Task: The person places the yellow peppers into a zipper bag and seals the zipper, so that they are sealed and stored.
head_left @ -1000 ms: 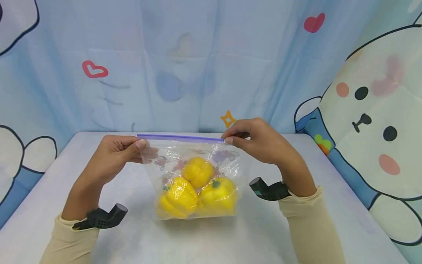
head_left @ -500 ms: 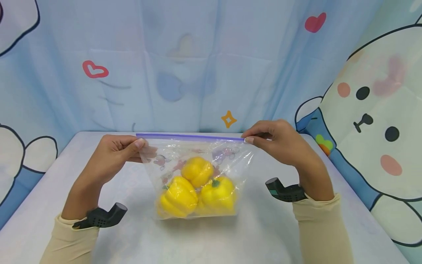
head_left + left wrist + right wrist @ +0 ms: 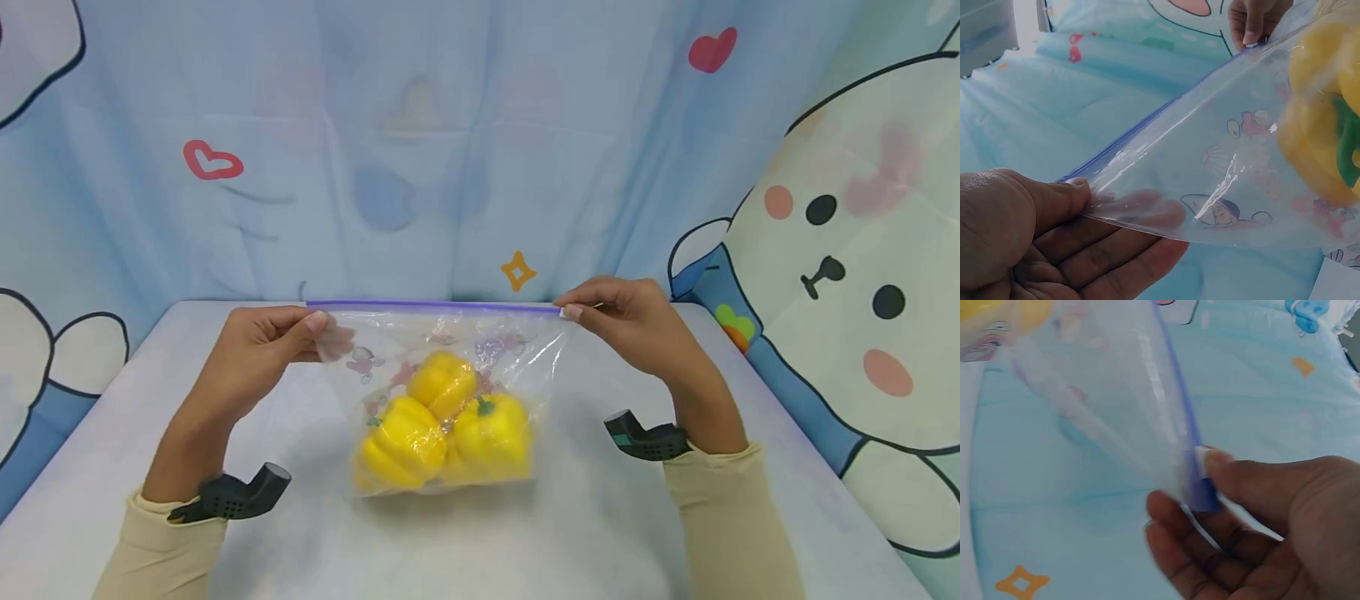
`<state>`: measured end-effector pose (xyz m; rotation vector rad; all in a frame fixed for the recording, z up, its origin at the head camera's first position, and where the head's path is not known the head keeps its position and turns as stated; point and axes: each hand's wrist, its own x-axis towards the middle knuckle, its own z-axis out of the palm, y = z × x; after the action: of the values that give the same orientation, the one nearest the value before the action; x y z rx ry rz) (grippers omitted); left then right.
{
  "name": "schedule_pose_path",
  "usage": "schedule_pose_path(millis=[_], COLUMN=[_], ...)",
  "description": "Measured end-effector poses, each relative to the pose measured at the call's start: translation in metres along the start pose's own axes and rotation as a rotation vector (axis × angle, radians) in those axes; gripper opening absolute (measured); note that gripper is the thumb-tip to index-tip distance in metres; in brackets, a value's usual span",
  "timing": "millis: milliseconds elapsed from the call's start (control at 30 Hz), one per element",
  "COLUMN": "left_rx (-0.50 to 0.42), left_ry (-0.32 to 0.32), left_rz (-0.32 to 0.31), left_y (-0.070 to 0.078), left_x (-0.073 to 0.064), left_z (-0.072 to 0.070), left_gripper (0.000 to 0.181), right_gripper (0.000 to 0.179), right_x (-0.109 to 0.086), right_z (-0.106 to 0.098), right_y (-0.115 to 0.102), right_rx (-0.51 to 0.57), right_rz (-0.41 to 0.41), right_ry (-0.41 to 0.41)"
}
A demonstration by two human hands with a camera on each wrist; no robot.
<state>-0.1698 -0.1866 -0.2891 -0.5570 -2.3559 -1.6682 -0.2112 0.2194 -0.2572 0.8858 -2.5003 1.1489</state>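
A clear zip-top bag (image 3: 450, 330) with printed cartoon figures and a purple zip strip (image 3: 435, 307) is stretched between both hands. Inside it lie three yellow bell peppers, one on the left (image 3: 405, 443), another on the right (image 3: 491, 437) and the last above them (image 3: 442, 383). At the bag's upper left corner, the left hand (image 3: 266, 354) pinches the plastic between thumb and fingers, and the fingers show through the film. The right hand (image 3: 626, 325) pinches the right end of the zip strip, where a small white slider (image 3: 1201, 455) shows beside the thumb.
A white table (image 3: 300, 550) lies under the bag and arms. Behind it hangs a light blue curtain (image 3: 465, 167) with cartoon prints. Each wrist wears a black camera, left (image 3: 236, 493) and right (image 3: 648, 437).
The right hand has slid to the right along the purple strip to its end, then nearly stopped. The left hand has kept its hold at the corner. The bag sits slightly higher in view.
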Motion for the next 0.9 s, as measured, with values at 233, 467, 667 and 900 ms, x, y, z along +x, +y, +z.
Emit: schedule_pose_path(millis=[233, 467, 667, 900], left_rx=[-0.078, -0.187, -0.211, -0.253], left_ry=[0.016, -0.123, -0.129, -0.09], left_rz=[-0.033, -0.129, -0.18, -0.164], left_y=[-0.007, -0.025, -0.035, -0.047], left_x=[0.005, 0.013, 0.019, 0.023], left_z=[0.007, 0.015, 0.023, 0.029], left_gripper=[0.033, 0.055, 0.068, 0.064], right_gripper=[0.028, 0.025, 0.023, 0.034], right_x=[-0.002, 0.0, 0.002, 0.012], right_z=[0.02, 0.039, 0.049, 0.059], right_y=[0.018, 0.037, 0.045, 0.047], right_rx=[0.279, 0.648, 0.834, 0.717], right_rz=[0.173, 0.254, 0.342, 0.378], right_ry=[0.115, 0.191, 0.239, 0.325])
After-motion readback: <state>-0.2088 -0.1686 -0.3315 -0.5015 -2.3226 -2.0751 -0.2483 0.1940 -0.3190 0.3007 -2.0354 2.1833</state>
